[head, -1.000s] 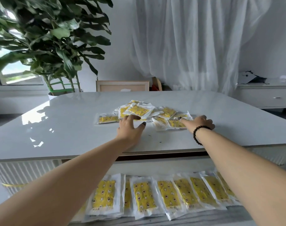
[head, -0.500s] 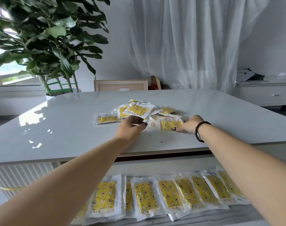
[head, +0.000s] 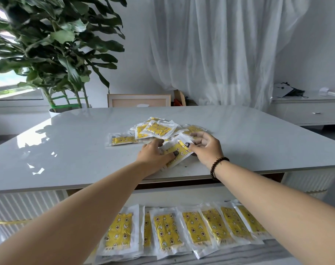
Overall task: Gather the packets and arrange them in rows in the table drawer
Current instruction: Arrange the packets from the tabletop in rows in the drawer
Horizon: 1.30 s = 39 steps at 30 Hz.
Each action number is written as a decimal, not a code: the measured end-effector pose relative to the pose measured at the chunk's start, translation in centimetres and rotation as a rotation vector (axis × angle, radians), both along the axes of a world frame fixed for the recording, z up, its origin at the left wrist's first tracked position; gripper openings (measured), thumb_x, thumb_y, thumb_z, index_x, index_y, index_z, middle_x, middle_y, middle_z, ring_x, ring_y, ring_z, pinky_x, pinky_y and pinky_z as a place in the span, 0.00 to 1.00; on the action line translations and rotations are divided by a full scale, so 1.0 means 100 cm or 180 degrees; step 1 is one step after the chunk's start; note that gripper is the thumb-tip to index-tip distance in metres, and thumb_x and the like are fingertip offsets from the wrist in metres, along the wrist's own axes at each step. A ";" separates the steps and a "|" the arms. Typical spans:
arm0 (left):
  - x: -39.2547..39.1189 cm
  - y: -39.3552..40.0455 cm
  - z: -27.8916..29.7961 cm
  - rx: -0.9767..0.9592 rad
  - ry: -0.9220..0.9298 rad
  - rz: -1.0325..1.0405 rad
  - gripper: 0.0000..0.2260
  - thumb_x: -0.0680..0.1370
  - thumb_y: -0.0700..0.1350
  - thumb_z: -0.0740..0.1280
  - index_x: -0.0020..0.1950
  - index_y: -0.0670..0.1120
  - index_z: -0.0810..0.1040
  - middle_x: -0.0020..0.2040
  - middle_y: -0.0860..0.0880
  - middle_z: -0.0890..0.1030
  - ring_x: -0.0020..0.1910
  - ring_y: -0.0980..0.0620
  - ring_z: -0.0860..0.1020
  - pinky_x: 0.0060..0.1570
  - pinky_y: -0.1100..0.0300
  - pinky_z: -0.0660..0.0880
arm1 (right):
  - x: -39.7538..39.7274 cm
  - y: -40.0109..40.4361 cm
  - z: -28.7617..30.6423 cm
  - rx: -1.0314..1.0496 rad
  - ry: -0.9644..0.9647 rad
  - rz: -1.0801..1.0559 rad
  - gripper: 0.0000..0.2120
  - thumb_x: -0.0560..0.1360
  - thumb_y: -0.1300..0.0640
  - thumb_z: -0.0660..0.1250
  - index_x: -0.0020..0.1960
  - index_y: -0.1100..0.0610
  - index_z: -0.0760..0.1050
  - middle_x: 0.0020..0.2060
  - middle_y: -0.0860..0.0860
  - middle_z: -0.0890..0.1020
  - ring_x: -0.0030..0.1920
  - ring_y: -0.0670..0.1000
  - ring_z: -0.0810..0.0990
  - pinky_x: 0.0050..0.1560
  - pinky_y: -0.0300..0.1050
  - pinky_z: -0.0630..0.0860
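A white room with a sheer white curtain (head: 216, 54) and a large green leafy potted plant (head: 48, 44) backs a glossy pale-grey stone table (head: 67, 150). Mid-table lies a loose heap of clear plastic packets with yellow star-and-moon print (head: 157, 129); any writing on them is too small to read. Both hands pinch one such packet (head: 179, 151) just before the heap: left hand (head: 153, 155) and right hand (head: 205, 148), which wears a black bead bracelet (head: 217, 166). Below, the open drawer (head: 239, 255) holds a row of packets (head: 182, 226).
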State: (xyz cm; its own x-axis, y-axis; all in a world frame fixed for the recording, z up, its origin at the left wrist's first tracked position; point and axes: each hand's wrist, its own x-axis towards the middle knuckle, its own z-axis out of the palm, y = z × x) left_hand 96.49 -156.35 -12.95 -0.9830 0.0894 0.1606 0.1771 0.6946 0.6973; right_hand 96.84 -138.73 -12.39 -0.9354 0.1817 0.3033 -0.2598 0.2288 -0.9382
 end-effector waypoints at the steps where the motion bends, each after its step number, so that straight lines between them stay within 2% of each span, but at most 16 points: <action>1: 0.001 0.001 0.000 0.0008 -0.0020 0.0049 0.33 0.69 0.62 0.70 0.70 0.51 0.68 0.65 0.51 0.75 0.64 0.48 0.72 0.64 0.49 0.70 | 0.000 0.001 0.001 -0.0054 0.0005 0.0026 0.14 0.71 0.70 0.69 0.51 0.54 0.77 0.39 0.54 0.81 0.35 0.46 0.77 0.45 0.43 0.79; 4: 0.003 0.000 0.003 0.0338 0.0106 0.0182 0.27 0.69 0.56 0.74 0.64 0.52 0.70 0.54 0.54 0.77 0.51 0.51 0.76 0.53 0.53 0.76 | -0.001 0.002 0.004 -0.0341 -0.0031 0.0093 0.14 0.72 0.69 0.69 0.54 0.57 0.77 0.37 0.51 0.81 0.36 0.45 0.79 0.37 0.35 0.79; 6: 0.006 -0.002 0.005 0.0803 0.0209 0.0323 0.23 0.70 0.49 0.75 0.62 0.52 0.70 0.48 0.56 0.74 0.44 0.55 0.76 0.40 0.59 0.78 | -0.008 0.001 0.004 -0.0409 0.0009 -0.0105 0.10 0.72 0.67 0.68 0.52 0.57 0.77 0.36 0.49 0.82 0.37 0.48 0.81 0.39 0.39 0.79; 9: 0.005 -0.009 0.005 0.1585 0.0312 0.0712 0.19 0.72 0.43 0.73 0.60 0.51 0.72 0.48 0.54 0.76 0.39 0.60 0.75 0.28 0.66 0.71 | -0.022 0.006 -0.001 0.0838 0.0304 -0.0735 0.08 0.72 0.62 0.67 0.50 0.54 0.76 0.41 0.47 0.80 0.46 0.50 0.79 0.49 0.43 0.75; 12: 0.004 -0.015 0.005 0.2141 0.0406 0.1102 0.11 0.74 0.43 0.71 0.54 0.45 0.76 0.48 0.47 0.81 0.38 0.53 0.78 0.22 0.65 0.71 | -0.031 0.011 -0.004 0.2105 0.0315 -0.0794 0.16 0.74 0.54 0.67 0.60 0.54 0.73 0.59 0.51 0.75 0.61 0.52 0.73 0.61 0.47 0.71; 14: 0.003 -0.016 0.005 0.2295 0.0432 0.1251 0.08 0.74 0.45 0.70 0.50 0.45 0.76 0.46 0.46 0.81 0.37 0.50 0.79 0.26 0.62 0.74 | -0.032 0.009 -0.002 0.2745 0.0012 -0.0444 0.24 0.74 0.47 0.65 0.69 0.49 0.67 0.69 0.50 0.68 0.70 0.53 0.64 0.67 0.49 0.64; 17: 0.001 -0.017 0.004 0.2329 0.0442 0.1383 0.09 0.75 0.46 0.69 0.51 0.46 0.73 0.46 0.49 0.79 0.39 0.51 0.77 0.39 0.58 0.72 | -0.030 0.002 0.000 0.3491 -0.0275 0.0055 0.27 0.75 0.40 0.61 0.73 0.41 0.61 0.74 0.47 0.61 0.74 0.52 0.57 0.73 0.50 0.55; 19: 0.001 -0.017 0.004 0.2419 0.0467 0.1438 0.13 0.75 0.47 0.69 0.56 0.45 0.72 0.49 0.48 0.78 0.44 0.49 0.78 0.43 0.58 0.71 | -0.028 0.003 0.001 0.3489 -0.0351 0.0129 0.27 0.75 0.37 0.61 0.72 0.40 0.63 0.74 0.45 0.61 0.74 0.51 0.57 0.74 0.50 0.53; 21: 0.000 -0.017 0.004 0.2433 0.0467 0.1443 0.16 0.75 0.47 0.70 0.60 0.45 0.71 0.51 0.48 0.78 0.48 0.48 0.78 0.46 0.58 0.72 | -0.026 0.004 0.000 0.3282 -0.0246 0.0047 0.26 0.73 0.36 0.62 0.70 0.41 0.67 0.72 0.45 0.66 0.73 0.50 0.61 0.72 0.48 0.58; 23: 0.000 -0.016 0.003 0.2416 0.0460 0.1402 0.17 0.75 0.47 0.70 0.60 0.46 0.70 0.52 0.48 0.77 0.49 0.48 0.78 0.48 0.58 0.73 | -0.026 0.006 -0.001 0.2924 0.0018 -0.0203 0.24 0.75 0.38 0.62 0.68 0.46 0.70 0.69 0.46 0.71 0.70 0.50 0.66 0.68 0.46 0.64; 25: 0.000 -0.016 0.003 0.2397 0.0454 0.1359 0.18 0.74 0.46 0.70 0.61 0.46 0.70 0.53 0.48 0.78 0.50 0.48 0.78 0.49 0.57 0.74 | -0.030 0.008 -0.004 0.2896 0.0062 -0.0548 0.25 0.77 0.42 0.61 0.71 0.50 0.66 0.70 0.50 0.70 0.70 0.53 0.65 0.67 0.47 0.65; 28: 0.002 -0.015 0.005 0.2396 0.0425 0.1291 0.18 0.74 0.45 0.70 0.61 0.47 0.70 0.52 0.49 0.77 0.49 0.49 0.78 0.47 0.58 0.74 | -0.034 0.012 -0.006 0.3038 -0.0725 -0.0854 0.31 0.75 0.42 0.60 0.73 0.52 0.58 0.71 0.55 0.66 0.68 0.58 0.66 0.64 0.50 0.66; 30: 0.004 -0.014 0.006 0.2410 0.0396 0.1262 0.19 0.74 0.45 0.71 0.62 0.47 0.69 0.52 0.49 0.76 0.49 0.49 0.78 0.47 0.58 0.73 | -0.037 0.013 -0.005 0.3061 -0.0979 -0.0931 0.28 0.75 0.42 0.60 0.70 0.53 0.63 0.66 0.56 0.72 0.64 0.59 0.70 0.60 0.50 0.68; 33: 0.004 -0.014 0.006 0.2412 0.0403 0.1221 0.18 0.75 0.45 0.71 0.61 0.48 0.68 0.52 0.49 0.76 0.50 0.49 0.78 0.47 0.58 0.74 | -0.038 0.013 -0.005 0.3110 -0.0629 -0.1120 0.18 0.77 0.45 0.58 0.59 0.56 0.74 0.58 0.56 0.78 0.58 0.59 0.75 0.53 0.48 0.71; 35: 0.004 -0.015 0.006 0.2427 0.0407 0.1198 0.16 0.74 0.44 0.71 0.57 0.49 0.68 0.52 0.49 0.77 0.50 0.49 0.78 0.48 0.57 0.75 | -0.035 0.010 -0.006 0.3232 -0.0381 -0.1195 0.15 0.80 0.50 0.55 0.53 0.59 0.76 0.52 0.57 0.81 0.53 0.58 0.77 0.48 0.47 0.73; 39: 0.003 -0.015 0.005 0.2410 0.0421 0.1163 0.16 0.74 0.44 0.71 0.56 0.50 0.67 0.51 0.50 0.76 0.51 0.48 0.78 0.50 0.56 0.76 | -0.030 0.006 -0.004 0.3218 -0.0083 -0.1382 0.12 0.81 0.60 0.53 0.57 0.63 0.73 0.49 0.58 0.81 0.48 0.59 0.79 0.39 0.45 0.71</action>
State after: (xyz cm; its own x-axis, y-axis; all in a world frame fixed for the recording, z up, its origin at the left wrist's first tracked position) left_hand 96.82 -157.84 -12.47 -0.8981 -0.4078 0.1648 0.1454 0.0785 0.9863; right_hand 93.82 -138.18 -12.77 -0.8603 0.1755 0.4785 0.0458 0.9617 -0.2703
